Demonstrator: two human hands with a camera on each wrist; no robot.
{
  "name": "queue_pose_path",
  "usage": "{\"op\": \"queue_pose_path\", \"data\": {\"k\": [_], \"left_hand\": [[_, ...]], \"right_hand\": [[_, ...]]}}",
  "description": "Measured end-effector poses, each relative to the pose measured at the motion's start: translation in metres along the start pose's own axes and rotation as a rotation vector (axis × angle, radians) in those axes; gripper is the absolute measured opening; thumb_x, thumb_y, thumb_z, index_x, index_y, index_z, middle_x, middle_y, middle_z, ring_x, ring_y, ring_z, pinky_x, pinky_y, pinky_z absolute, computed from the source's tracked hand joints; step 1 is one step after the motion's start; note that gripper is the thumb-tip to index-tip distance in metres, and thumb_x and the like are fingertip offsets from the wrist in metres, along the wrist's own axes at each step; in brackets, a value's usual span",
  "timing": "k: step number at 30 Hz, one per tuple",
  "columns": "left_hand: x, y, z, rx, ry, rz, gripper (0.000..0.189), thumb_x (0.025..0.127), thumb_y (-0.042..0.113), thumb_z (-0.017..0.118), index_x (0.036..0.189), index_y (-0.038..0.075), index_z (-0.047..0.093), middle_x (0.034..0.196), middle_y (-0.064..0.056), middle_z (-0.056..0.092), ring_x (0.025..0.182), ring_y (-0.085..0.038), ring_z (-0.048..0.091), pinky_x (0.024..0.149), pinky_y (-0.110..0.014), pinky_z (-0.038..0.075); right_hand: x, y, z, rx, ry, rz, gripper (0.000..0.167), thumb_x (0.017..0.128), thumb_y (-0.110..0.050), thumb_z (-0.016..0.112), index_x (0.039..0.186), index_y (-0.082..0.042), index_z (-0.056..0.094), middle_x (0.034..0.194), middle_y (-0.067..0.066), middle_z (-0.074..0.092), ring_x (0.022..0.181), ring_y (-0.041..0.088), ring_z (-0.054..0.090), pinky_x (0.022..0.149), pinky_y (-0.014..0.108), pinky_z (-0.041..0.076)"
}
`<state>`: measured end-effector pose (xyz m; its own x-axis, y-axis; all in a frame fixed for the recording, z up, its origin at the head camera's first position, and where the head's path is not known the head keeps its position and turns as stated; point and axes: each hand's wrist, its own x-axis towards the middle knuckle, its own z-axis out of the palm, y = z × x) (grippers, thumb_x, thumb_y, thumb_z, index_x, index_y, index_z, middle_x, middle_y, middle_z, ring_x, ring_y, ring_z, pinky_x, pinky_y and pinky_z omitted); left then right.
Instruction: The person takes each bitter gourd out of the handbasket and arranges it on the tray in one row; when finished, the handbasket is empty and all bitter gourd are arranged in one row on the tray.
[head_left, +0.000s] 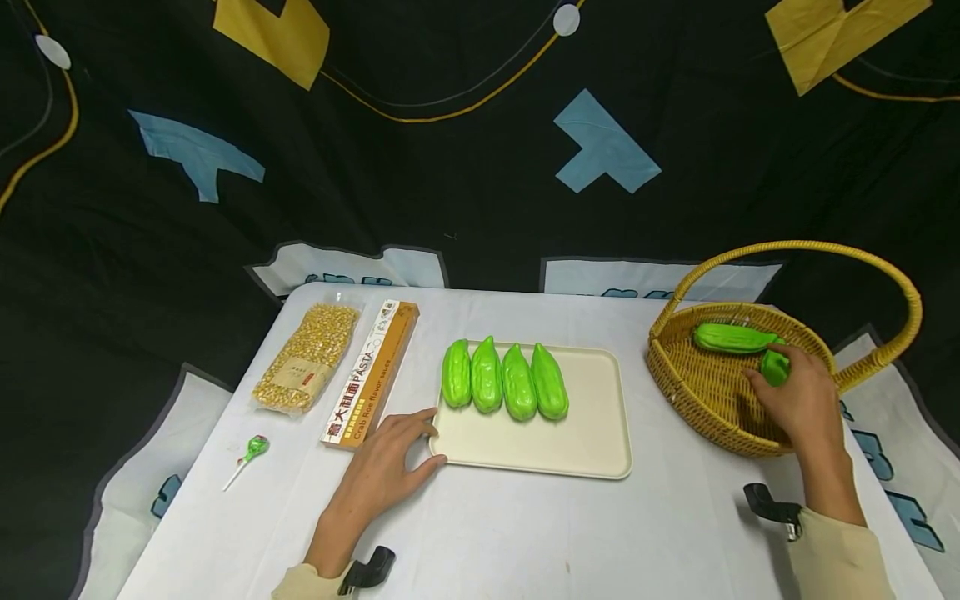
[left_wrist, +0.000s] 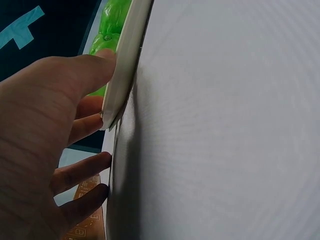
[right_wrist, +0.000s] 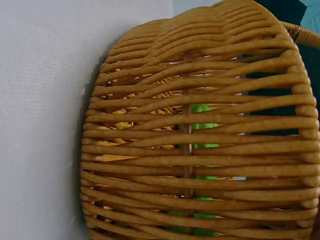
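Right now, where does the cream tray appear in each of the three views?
Head view: the cream tray lies at the centre of the table, four green gourds on its far left part, the left hand touching its near left corner.
Left wrist view: only the tray's edge shows, upper left, against the fingers.
Right wrist view: not in it; the basket fills the picture.
Shared landmark: the white tablecloth.

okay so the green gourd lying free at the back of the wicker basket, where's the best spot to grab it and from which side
Probably its middle, from above. The green gourd lies flat and lengthwise across the basket's far side, so its long flanks face up and open. The high handle arches overhead and the woven wall blocks a side approach, so reach down inside the rim. The right hand already grips another gourd just beside it.
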<state>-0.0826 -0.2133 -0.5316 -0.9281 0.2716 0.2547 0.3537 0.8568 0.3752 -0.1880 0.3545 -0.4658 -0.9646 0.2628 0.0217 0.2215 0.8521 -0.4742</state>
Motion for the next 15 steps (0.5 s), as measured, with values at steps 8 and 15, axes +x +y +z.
{"op": "queue_pose_path", "data": {"k": [8, 15], "left_hand": [[0.0002, -0.0003, 0.0002, -0.001, -0.004, -0.008, 0.038, 0.089, 0.040, 0.090, 0.115, 0.018, 0.076, 0.152, -0.001, 0.065, 0.131, -0.026, 0.064, 0.113, -0.046, 0.054], [0.0000, 0.0001, -0.0003, 0.002, -0.004, -0.009, 0.037, 0.089, 0.040, 0.090, 0.115, 0.018, 0.076, 0.151, -0.001, 0.065, 0.132, -0.026, 0.064, 0.113, -0.046, 0.053]], "right_hand": [[0.0044, 0.0045, 0.0009, -0.002, -0.020, 0.011, 0.068, 0.103, -0.024, 0.067, 0.157, 0.008, 0.040, 0.158, 0.046, 0.031, 0.141, 0.067, 0.035, 0.110, 0.083, 0.037], [0.0077, 0.0066, 0.0031, -0.029, -0.010, -0.011, 0.068, 0.099, -0.020, 0.071, 0.153, 0.010, 0.043, 0.149, 0.048, 0.036, 0.128, 0.063, 0.042, 0.104, 0.081, 0.044]]}}
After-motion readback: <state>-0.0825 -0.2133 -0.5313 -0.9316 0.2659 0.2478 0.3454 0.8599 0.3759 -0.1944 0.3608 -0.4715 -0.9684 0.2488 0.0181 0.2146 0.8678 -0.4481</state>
